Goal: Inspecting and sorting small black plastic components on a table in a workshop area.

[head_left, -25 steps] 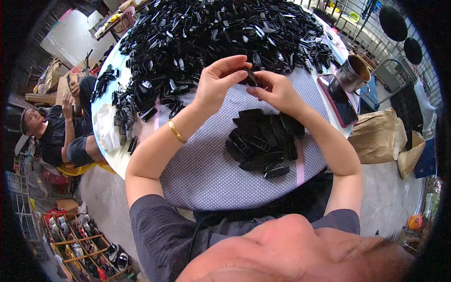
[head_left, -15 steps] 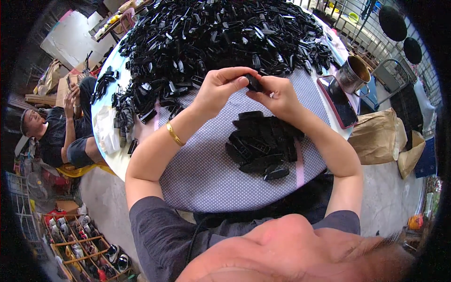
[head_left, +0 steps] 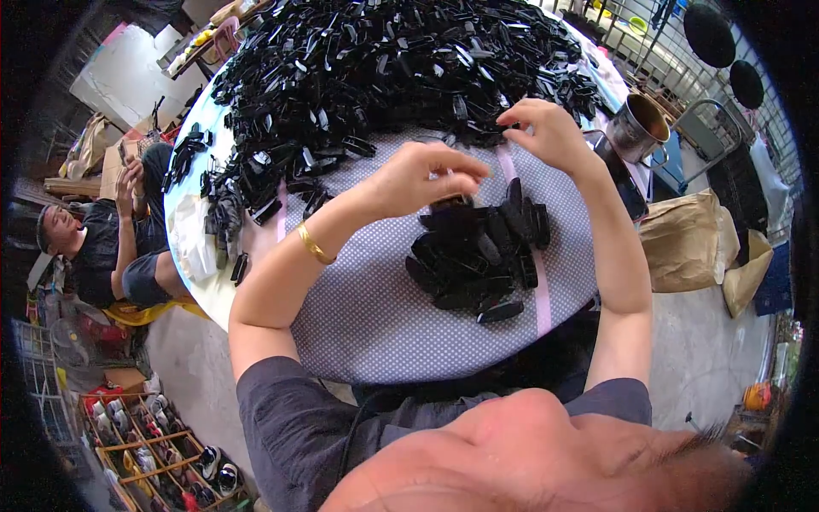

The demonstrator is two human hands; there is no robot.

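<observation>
My left hand (head_left: 424, 177) hovers over the upper edge of a small pile of black plastic pieces (head_left: 478, 256). Its thumb and fingers are apart, and I see nothing held between them. Just under those fingers lies a dark piece at the top of the pile. My right hand (head_left: 550, 136) is raised at the near right edge of a big heap of glossy black pieces (head_left: 392, 68). Its thumb and forefinger are spread with a gap between. The kind of the pieces cannot be made out.
A dotted grey cloth (head_left: 358, 316) covers the round table. At right stand a metal mug (head_left: 636, 128) and a phone (head_left: 627, 183), partly behind my right arm. Brown paper bags (head_left: 682, 239) are beyond. A person (head_left: 94, 247) sits at left; a shoe rack (head_left: 158, 452) is lower left.
My hands have parted. The black piece they held together is no longer in them. The left came down over the small pile; the right moved up and right toward the big heap.
</observation>
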